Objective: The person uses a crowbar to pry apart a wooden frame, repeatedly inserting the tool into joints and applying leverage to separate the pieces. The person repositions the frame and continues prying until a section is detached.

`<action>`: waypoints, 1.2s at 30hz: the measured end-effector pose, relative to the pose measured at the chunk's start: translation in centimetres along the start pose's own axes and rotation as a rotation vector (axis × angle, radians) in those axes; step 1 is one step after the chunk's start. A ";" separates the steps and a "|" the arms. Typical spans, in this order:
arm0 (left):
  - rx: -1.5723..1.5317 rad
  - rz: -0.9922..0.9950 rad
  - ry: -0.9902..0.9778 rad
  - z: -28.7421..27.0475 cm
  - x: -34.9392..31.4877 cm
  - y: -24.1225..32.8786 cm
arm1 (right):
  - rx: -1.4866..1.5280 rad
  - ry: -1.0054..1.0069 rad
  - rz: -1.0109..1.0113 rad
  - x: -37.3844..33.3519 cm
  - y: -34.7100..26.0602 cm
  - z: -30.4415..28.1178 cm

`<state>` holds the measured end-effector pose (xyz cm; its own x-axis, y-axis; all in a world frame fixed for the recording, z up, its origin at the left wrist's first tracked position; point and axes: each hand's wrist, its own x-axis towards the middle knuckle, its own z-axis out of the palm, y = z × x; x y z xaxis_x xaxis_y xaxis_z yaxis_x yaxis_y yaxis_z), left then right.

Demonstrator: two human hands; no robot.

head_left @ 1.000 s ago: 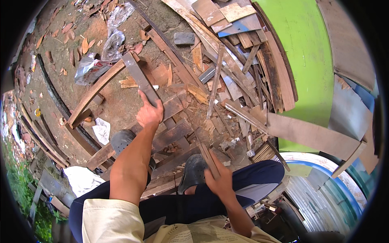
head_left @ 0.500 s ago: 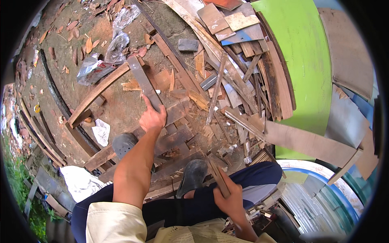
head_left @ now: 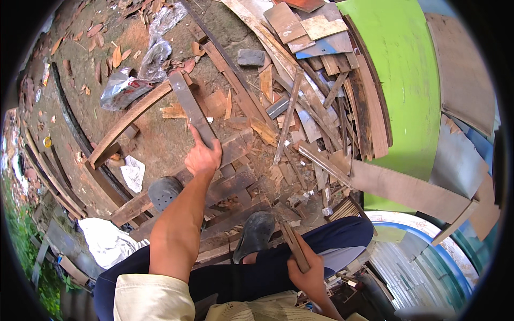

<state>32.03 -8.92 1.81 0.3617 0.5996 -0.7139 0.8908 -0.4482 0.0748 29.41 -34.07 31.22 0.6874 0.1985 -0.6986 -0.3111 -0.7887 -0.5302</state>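
My left hand grips the near end of a flat brown wooden slat, forefinger along one edge and thumb at the other. The slat's far end meets a longer curved-looking wooden strip, part of a frame lying on the ground. Beneath that hand runs a wider plank. In my right hand, over my lap, is a short narrow piece of wood, held with the fingers wrapped round it and its far end pointing away from me.
Scrap wood is heaped at the far right beside a lime-green board. A grey block, clear plastic and dry leaves lie on the ground. My grey clogs stand among planks. A white cloth lies at the left.
My right hand has shifted slightly to the right, and the short piece of wood has turned a little in it. My left hand stays on the slat.
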 end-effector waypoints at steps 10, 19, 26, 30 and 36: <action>0.002 0.021 -0.029 0.3 -0.1 0.7 | 0.089 0.115 -0.104 18.1 2.5 9.2; 0.049 0.006 0.011 0.4 0.3 0.4 | 0.022 0.092 -0.205 7.3 4.8 4.8; 0.029 -0.003 0.045 0.7 0.8 -0.5 | 0.025 0.070 -0.074 10.4 4.7 7.5; 0.035 -0.001 0.043 0.8 0.3 -0.3 | 0.047 0.085 -0.153 0.2 5.1 1.8; 0.036 0.046 0.021 0.8 -0.1 1.3 | 0.212 0.019 -0.065 20.3 4.0 9.3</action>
<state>32.89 -10.12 1.41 0.4083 0.5911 -0.6956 0.8626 -0.4991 0.0822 36.06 -27.80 10.43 0.7222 0.2328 -0.6513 -0.3949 -0.6343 -0.6646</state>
